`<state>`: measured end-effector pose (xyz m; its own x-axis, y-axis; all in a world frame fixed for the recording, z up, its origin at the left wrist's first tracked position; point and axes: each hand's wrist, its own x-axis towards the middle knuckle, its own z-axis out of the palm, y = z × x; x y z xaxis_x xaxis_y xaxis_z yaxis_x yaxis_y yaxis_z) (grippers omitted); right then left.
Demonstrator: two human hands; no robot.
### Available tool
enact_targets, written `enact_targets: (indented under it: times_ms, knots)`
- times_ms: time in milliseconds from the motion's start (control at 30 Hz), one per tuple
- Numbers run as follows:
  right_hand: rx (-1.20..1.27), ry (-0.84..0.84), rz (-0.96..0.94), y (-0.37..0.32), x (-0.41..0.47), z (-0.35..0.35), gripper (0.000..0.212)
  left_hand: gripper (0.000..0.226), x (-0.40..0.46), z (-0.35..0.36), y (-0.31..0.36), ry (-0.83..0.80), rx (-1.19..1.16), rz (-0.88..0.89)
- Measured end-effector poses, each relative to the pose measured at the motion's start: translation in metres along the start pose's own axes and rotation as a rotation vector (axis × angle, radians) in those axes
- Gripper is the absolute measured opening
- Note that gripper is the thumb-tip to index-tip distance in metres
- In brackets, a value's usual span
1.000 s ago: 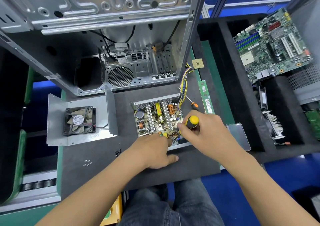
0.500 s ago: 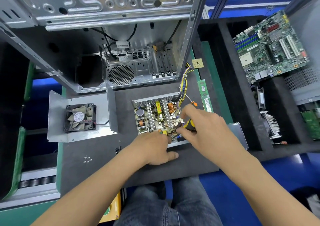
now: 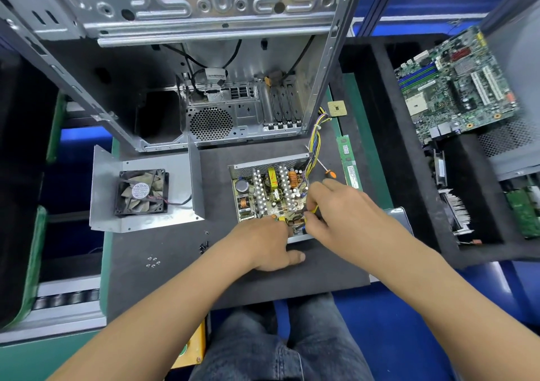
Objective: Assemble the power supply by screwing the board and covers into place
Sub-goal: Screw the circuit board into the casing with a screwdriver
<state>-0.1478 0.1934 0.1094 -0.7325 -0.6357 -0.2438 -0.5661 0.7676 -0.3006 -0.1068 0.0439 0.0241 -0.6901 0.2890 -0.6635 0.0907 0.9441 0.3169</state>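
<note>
step: driving a board screw at the near right corner of the power supply [image 3: 270,193], judging by where the tip seems to go
psu location: open tray on the dark surface [image 3: 181,266], just in front of the empty PC case [image 3: 204,59], board [image 3: 271,196] seated inside
right grip: my right hand [image 3: 336,214] clamped around the yellow screwdriver [image 3: 312,209]; only a sliver of handle shows, tip hidden
left grip: my left hand [image 3: 268,244] on the near edge of the tray, thumb flat on the surface; fingertips hidden, can't tell if they pinch anything
do it well: keep driver upright on the screw, left hand bracing so the tray doesn't skate, steer clear of the wire bundle [image 3: 315,147], snug not forced
count, screwdrivers: 2, one in hand, one orange-handled screwdriver [image 3: 328,171] lying beside the tray
count, covers: 1, the fan cover [image 3: 140,193], well apart to the left
count, loose screws: small silver cluster [image 3: 152,261], about 5; dark pile [image 3: 203,246], too small to count
</note>
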Motion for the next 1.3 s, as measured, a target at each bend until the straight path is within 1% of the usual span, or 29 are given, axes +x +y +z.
enact_targets:
  times_ms: [200,433,533,600,667,767,800,867,933,1067,1200,1300]
  knots:
    - [-0.055,-0.025,-0.004,-0.003,0.003,-0.001,0.017,0.063,0.001,0.002,0.000,0.031,-0.005,-0.021]
    - [-0.235,-0.067,-0.033,-0.009,0.004,0.000,0.025,0.064,0.001,0.002,0.000,0.011,-0.017,-0.024]
    - [-0.199,-0.088,-0.034,-0.014,-0.003,0.000,0.015,0.063,0.001,0.002,0.000,0.015,-0.014,-0.020]
    - [-0.172,-0.104,-0.043,-0.014,-0.004,-0.002,0.014,0.063,0.000,0.001,0.001,0.020,-0.015,-0.011]
    - [-0.195,-0.127,-0.016,-0.014,-0.003,-0.002,0.014,0.063,0.001,0.001,0.001,0.024,-0.003,-0.007]
    - [-0.344,-0.165,0.009,-0.016,0.000,0.000,0.018,0.064,0.001,0.002,0.001,0.033,-0.005,-0.009]
    - [-0.344,-0.164,0.020,-0.016,-0.001,0.000,0.020,0.065,0.000,0.002,0.001,0.035,-0.012,-0.010]
    - [-0.267,-0.149,-0.007,-0.015,-0.004,0.000,0.024,0.065,-0.001,0.001,0.002,0.029,-0.026,-0.008]
    - [-0.232,-0.163,-0.032,-0.015,-0.004,-0.002,0.024,0.065,0.000,0.001,0.001,0.023,-0.027,-0.008]
    - [-0.397,-0.148,0.001,-0.016,0.001,-0.003,0.015,0.062,0.000,0.001,0.001,0.024,-0.027,-0.029]
    - [-0.298,-0.189,-0.036,-0.015,-0.001,-0.006,0.025,0.064,-0.001,0.001,0.002,0.034,-0.039,-0.029]
    - [-0.385,-0.210,-0.022,-0.022,-0.001,-0.008,0.029,0.064,0.000,0.000,0.001,0.031,-0.031,-0.021]
